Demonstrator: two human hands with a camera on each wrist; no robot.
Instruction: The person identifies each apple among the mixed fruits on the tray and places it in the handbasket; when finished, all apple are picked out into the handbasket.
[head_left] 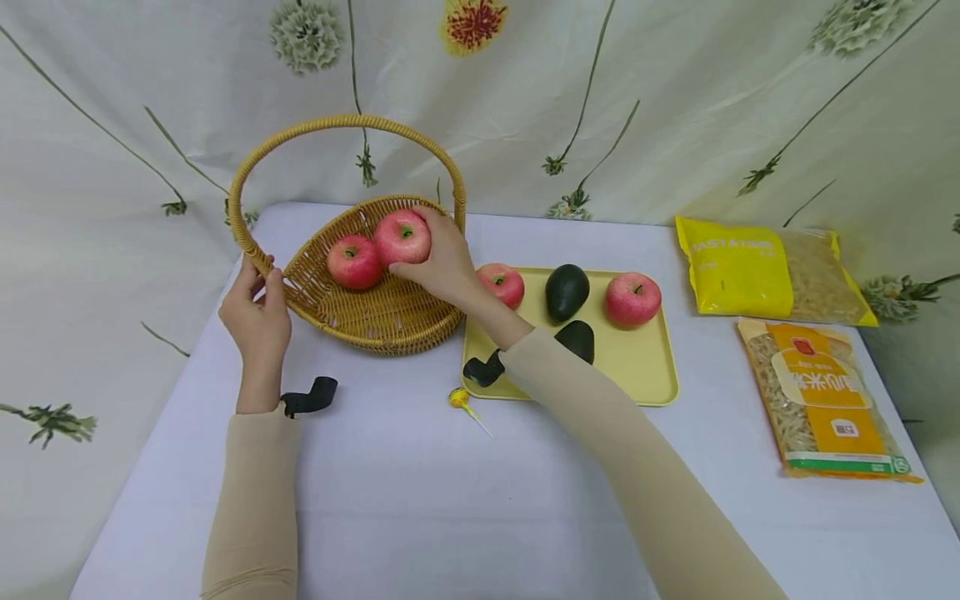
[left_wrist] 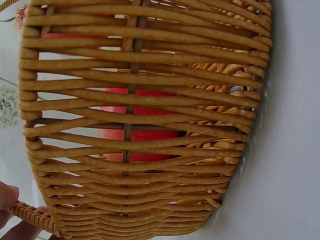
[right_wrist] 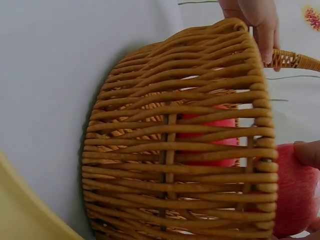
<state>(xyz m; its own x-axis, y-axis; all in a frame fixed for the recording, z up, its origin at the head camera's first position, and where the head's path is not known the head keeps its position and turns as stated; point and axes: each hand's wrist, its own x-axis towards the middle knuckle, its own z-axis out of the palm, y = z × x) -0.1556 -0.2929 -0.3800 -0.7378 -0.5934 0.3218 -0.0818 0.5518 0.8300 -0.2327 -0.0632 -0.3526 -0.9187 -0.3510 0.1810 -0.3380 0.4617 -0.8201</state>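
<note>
A wicker basket (head_left: 367,325) with a tall arched handle stands at the back left of the table. My left hand (head_left: 257,321) grips the left foot of that handle; in the left wrist view its fingertips (left_wrist: 7,197) show at the lower left. With my right hand (head_left: 444,258) I hold an apple (head_left: 403,236) at the basket's opening, level with the rim in the right wrist view. Another apple (head_left: 354,262) lies inside the basket, touching or close beside the held one; I cannot tell which. Through the weave in the left wrist view, a red apple (left_wrist: 140,130) shows.
Right of the basket, a yellow tray (head_left: 637,375) bears two apples (head_left: 633,300) and two avocados (head_left: 567,292), partly behind my right forearm. A lollipop (head_left: 461,399) lies before it. A yellow pasta bag (head_left: 738,271) and an orange-labelled grain bag (head_left: 825,400) lie at right.
</note>
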